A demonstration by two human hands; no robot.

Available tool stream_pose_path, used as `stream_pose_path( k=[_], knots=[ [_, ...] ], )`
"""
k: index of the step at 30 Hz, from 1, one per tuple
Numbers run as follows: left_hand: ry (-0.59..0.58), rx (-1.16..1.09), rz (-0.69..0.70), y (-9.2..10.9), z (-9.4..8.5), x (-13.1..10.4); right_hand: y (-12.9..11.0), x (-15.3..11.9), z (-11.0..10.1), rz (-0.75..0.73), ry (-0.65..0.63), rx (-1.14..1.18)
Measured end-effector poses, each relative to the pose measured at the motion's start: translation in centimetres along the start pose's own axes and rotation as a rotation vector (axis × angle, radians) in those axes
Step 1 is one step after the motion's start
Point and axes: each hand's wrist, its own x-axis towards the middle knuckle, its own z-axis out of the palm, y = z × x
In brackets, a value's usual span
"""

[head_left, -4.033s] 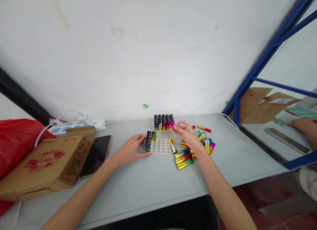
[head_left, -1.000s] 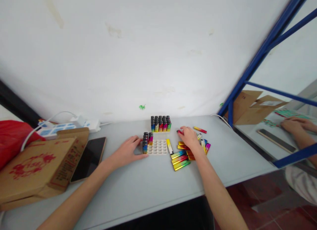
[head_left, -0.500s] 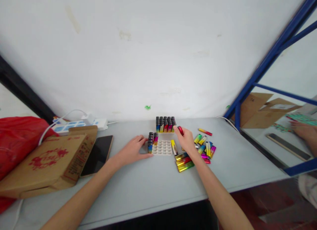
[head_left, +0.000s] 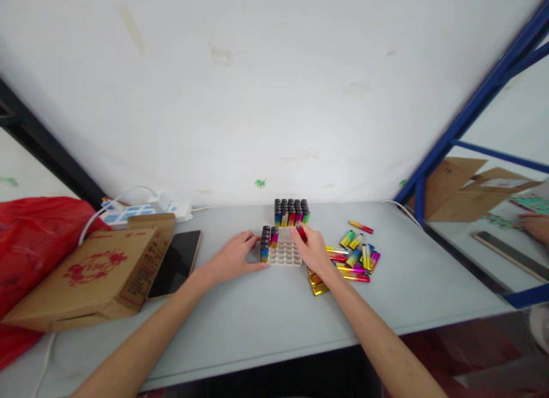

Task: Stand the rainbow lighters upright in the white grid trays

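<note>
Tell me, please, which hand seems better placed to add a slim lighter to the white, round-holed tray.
Probably the right hand: it holds a slim red lighter near the partly filled tray, while the left hand is at the tray's left edge, beside upright black-topped lighters.

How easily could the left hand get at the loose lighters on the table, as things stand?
Probably not easily: the white tray, the right hand and its forearm lie between the left hand and the loose lighters.

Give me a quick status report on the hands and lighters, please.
Left hand at left side of white tray, partly filled. Right hand gripping red lighter near tray's right edge. Loose lighters to right; nothing visibly in the way.
</note>
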Motion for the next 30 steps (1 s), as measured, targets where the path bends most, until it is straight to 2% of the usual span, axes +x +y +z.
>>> stream_pose_path(
  k=[4,10,13,17,23,27,30],
  knots=[
    [0.001,0.013,0.002,0.0,0.0,0.0,0.0,0.0,-0.1,-0.043,-0.072,0.008],
    [0.003,0.016,0.013,0.1,0.0,-0.1,-0.1,-0.1,-0.1,-0.216,-0.122,-0.064],
    [-0.011,0.023,0.011,0.2,-0.1,-0.1,-0.1,-0.2,0.1,-0.239,-0.202,-0.070],
    [0.002,0.016,0.018,0.3,-0.2,-0.1,0.1,-0.3,0.2,-0.270,-0.203,-0.055],
    [-0.006,-0.002,0.009,0.3,-0.1,-0.1,0.0,-0.4,0.1,-0.294,-0.383,-0.176],
    [0.015,-0.019,0.016,0.0,0.0,-0.1,-0.7,-0.4,0.3,-0.390,-0.381,-0.328],
    [0.018,-0.010,0.004,-0.4,0.3,0.0,-1.1,-0.3,0.6,-0.411,-0.318,-0.464]
  ],
)
